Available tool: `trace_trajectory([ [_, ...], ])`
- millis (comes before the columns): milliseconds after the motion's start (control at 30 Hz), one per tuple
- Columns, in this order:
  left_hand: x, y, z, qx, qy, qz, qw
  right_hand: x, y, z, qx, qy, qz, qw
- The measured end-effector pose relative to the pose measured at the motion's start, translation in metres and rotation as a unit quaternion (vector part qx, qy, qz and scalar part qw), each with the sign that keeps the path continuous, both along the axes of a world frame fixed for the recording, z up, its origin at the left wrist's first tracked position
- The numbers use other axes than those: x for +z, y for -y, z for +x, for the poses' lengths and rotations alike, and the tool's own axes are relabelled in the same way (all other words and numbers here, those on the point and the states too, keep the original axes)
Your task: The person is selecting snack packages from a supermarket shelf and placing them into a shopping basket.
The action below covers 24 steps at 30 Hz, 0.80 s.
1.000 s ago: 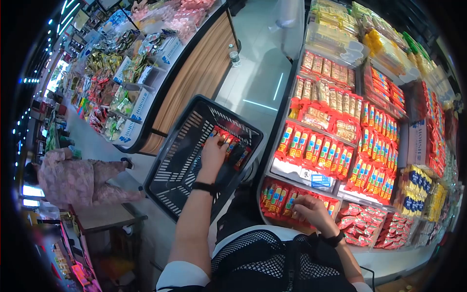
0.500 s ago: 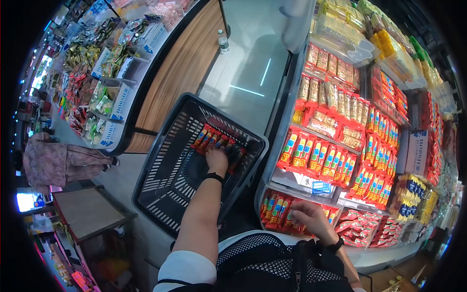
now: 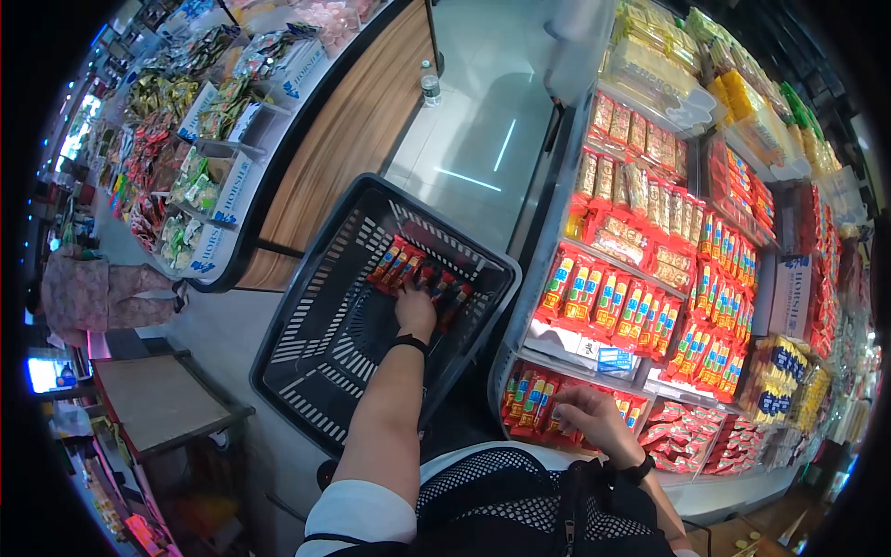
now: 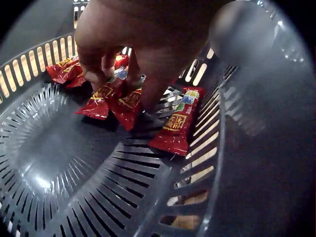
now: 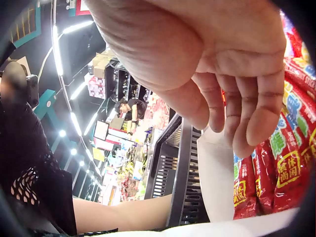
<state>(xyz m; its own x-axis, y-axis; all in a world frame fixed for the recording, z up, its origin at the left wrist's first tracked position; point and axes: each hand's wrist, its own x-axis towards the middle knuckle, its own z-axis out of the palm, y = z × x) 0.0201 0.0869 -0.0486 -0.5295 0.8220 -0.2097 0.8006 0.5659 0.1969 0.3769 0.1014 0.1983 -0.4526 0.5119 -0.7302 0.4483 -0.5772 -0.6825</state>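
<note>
My left hand (image 3: 415, 311) reaches down into a dark grey plastic basket (image 3: 512, 277). In the left wrist view, its curled fingers pinch red-wrapped snack bars (image 4: 129, 106) low in the basket. Another red snack bar (image 4: 177, 121) lies on the right by the slotted wall, and more red wrappers (image 4: 65, 71) lie on the left. The palm hides part of the row. My right hand (image 3: 599, 422) hovers over the lowest shelf bin with loosely bent fingers and nothing in them. Right beside those fingers, the right wrist view shows red snack bar packets (image 5: 291, 173).
A tiered display of red snack bars (image 3: 608, 297) rises on the right. To the left stands a wood-panelled counter (image 3: 339, 121) piled with bagged snacks. A water bottle (image 3: 430, 84) stands on the aisle floor. A small table (image 3: 162, 399) and another person (image 3: 79, 292) are at far left.
My left hand has shifted toward me along the row of snack bars, uncovering more of them at the far end. The right hand stays above the bin. The other person appears farther left.
</note>
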Motion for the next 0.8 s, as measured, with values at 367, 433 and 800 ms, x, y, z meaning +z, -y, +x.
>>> trace_trajectory([
  [367,0.134,0.032,-0.008,0.132,0.213,0.070,0.966,0.006,0.015,0.008,0.010,-0.054,0.057,0.997],
  [433,0.162,0.050,0.011,0.057,0.222,0.223,0.948,0.006,0.018,0.007,-0.001,-0.082,0.058,0.995],
  [800,0.260,0.080,0.190,-0.212,0.340,0.147,0.904,0.019,0.036,0.009,-0.074,-0.177,0.132,0.973],
])
